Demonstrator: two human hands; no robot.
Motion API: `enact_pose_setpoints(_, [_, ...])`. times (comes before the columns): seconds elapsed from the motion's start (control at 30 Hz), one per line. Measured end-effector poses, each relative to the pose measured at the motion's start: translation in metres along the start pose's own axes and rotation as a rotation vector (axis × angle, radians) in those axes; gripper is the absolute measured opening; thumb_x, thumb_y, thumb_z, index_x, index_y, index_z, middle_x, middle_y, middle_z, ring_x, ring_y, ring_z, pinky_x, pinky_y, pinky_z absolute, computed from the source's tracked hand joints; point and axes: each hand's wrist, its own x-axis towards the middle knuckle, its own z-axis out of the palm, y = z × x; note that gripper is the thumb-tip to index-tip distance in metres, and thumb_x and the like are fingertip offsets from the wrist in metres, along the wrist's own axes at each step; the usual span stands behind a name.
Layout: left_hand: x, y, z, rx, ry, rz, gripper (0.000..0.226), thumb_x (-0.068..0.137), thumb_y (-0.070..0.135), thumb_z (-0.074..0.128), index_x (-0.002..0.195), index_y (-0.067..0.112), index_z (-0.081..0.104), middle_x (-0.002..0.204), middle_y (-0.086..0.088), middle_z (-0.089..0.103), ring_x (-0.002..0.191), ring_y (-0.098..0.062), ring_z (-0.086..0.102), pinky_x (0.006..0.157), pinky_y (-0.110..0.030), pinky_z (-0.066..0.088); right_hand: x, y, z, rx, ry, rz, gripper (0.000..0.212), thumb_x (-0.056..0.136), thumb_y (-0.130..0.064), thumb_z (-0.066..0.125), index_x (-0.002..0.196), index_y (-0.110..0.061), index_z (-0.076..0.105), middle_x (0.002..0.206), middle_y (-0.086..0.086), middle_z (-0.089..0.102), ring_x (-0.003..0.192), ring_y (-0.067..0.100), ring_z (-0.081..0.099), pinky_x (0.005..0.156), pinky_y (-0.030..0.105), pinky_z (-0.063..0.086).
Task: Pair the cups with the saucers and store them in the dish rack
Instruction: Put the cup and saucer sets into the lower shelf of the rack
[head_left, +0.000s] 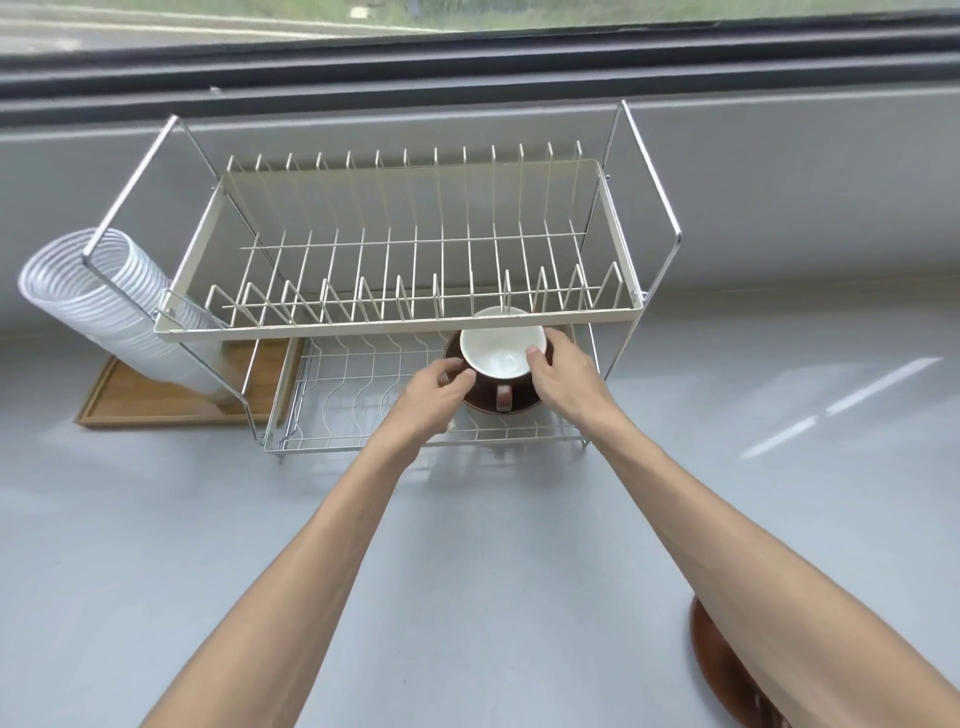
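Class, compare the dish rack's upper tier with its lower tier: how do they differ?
The upper tier is cream-framed with upright plate dividers and holds nothing; the lower tier is bare metal wire with wavy rods and holds a cup on a saucer. Both are wire grids.

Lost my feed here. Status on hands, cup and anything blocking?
Left hand and right hand both grip the saucer. Cup sits on it, on the rack lower tier. Upper tier close overhead.
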Motion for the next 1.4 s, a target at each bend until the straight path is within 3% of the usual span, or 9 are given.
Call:
enact_pose_setpoints(0.17, [-0.025, -0.004, 0.003, 0.09, -0.067, 0.037, 0.043, 0.099, 0.039, 0.053, 0.139, 0.025, 0.055, 0.119, 0.001, 0.062, 0.096, -0.016, 0.061, 0.095, -0.039, 0.051, -0.032, 0.004, -0.007, -0.124, -0.02, -0.019, 0.049, 0.099, -0.034, 0.042, 0.144, -0.016, 0.046, 0.144, 0.008, 0.054, 0.133, 0.03, 0.047, 0.107, 0.043, 0.04])
enact_pose_setpoints(0.23, [-0.039, -0.005, 0.006, 0.184, -0.099, 0.074, 0.044, 0.099, 0.042, 0.052, 0.141, 0.028, 0.053, 0.124, 0.001, 0.064, 0.104, -0.017, 0.063, 0.1, -0.039, 0.049, -0.048, 0.007, -0.012, -0.198, -0.049, -0.046, 0.048, 0.098, -0.035, 0.044, 0.143, -0.019, 0.048, 0.141, 0.008, 0.057, 0.132, 0.03, 0.049, 0.106, 0.044, 0.042])
enact_pose_setpoints(0.4, [-0.073, -0.005, 0.013, 0.877, -0.175, 0.263, 0.051, 0.101, 0.048, 0.044, 0.149, 0.033, 0.04, 0.146, -0.007, 0.055, 0.132, -0.027, 0.052, 0.103, -0.038, 0.044, -0.093, 0.014, -0.023, -0.446, -0.088, -0.11, 0.042, 0.1, -0.037, 0.042, 0.139, -0.024, 0.051, 0.133, 0.006, 0.063, 0.123, 0.031, 0.056, 0.094, 0.041, 0.044])
enact_pose_setpoints(0.53, [-0.1, -0.002, 0.024, 1.067, -0.228, 0.329, 0.053, 0.102, 0.048, 0.038, 0.152, 0.034, 0.034, 0.15, -0.001, 0.05, 0.135, -0.026, 0.049, 0.103, -0.039, 0.043, -0.13, 0.029, -0.029, -0.662, -0.036, -0.19, 0.037, 0.1, -0.034, 0.04, 0.131, -0.018, 0.052, 0.125, 0.008, 0.063, 0.112, 0.034, 0.059, 0.085, 0.042, 0.046])
enact_pose_setpoints(0.77, [-0.134, -0.012, 0.061, 1.111, -0.122, 0.495, 0.053, 0.102, 0.047, 0.04, 0.152, 0.03, 0.036, 0.152, 0.0, 0.047, 0.134, -0.027, 0.048, 0.101, -0.041, 0.043, -0.177, 0.074, -0.037, -0.731, 0.154, -0.262, 0.044, 0.1, -0.038, 0.044, 0.139, -0.018, 0.049, 0.142, 0.012, 0.049, 0.132, 0.032, 0.043, 0.105, 0.046, 0.036])
enact_pose_setpoints(0.97, [-0.151, -0.037, 0.11, 0.945, 0.02, 0.682, 0.052, 0.101, 0.045, 0.047, 0.148, 0.024, 0.044, 0.152, -0.011, 0.048, 0.139, -0.031, 0.045, 0.108, -0.045, 0.038, -0.207, 0.121, -0.048, -0.689, 0.308, -0.157, 0.046, 0.093, -0.04, 0.061, 0.132, -0.018, 0.057, 0.145, 0.019, 0.049, 0.136, 0.039, 0.044, 0.106, 0.055, 0.038])
enact_pose_setpoints(1.13, [-0.162, -0.049, 0.157, 0.866, 0.044, 0.736, 0.053, 0.099, 0.047, 0.049, 0.147, 0.024, 0.047, 0.151, -0.014, 0.05, 0.14, -0.035, 0.045, 0.111, -0.047, 0.039, -0.234, 0.158, -0.061, -0.653, 0.372, -0.009, 0.056, 0.095, -0.052, 0.037, 0.138, -0.021, 0.054, 0.151, 0.017, 0.043, 0.142, 0.037, 0.036, 0.111, 0.059, 0.03])
enact_pose_setpoints(1.23, [-0.167, -0.051, 0.181, 0.841, 0.003, 0.731, 0.055, 0.1, 0.049, 0.046, 0.15, 0.026, 0.044, 0.155, -0.012, 0.045, 0.144, -0.033, 0.04, 0.115, -0.046, 0.033, -0.248, 0.183, -0.066, -0.629, 0.405, 0.042, 0.054, 0.095, -0.052, 0.046, 0.139, -0.021, 0.053, 0.153, 0.016, 0.041, 0.144, 0.035, 0.035, 0.112, 0.058, 0.028])
enact_pose_setpoints(1.4, [-0.173, -0.052, 0.213, 0.776, -0.095, 0.664, 0.057, 0.101, 0.053, 0.04, 0.154, 0.03, 0.035, 0.162, -0.007, 0.036, 0.15, -0.026, 0.031, 0.119, -0.04, 0.026, -0.26, 0.215, -0.072, -0.568, 0.389, 0.148, 0.063, 0.094, -0.057, 0.031, 0.143, -0.021, 0.049, 0.156, 0.016, 0.036, 0.146, 0.034, 0.03, 0.114, 0.056, 0.026])
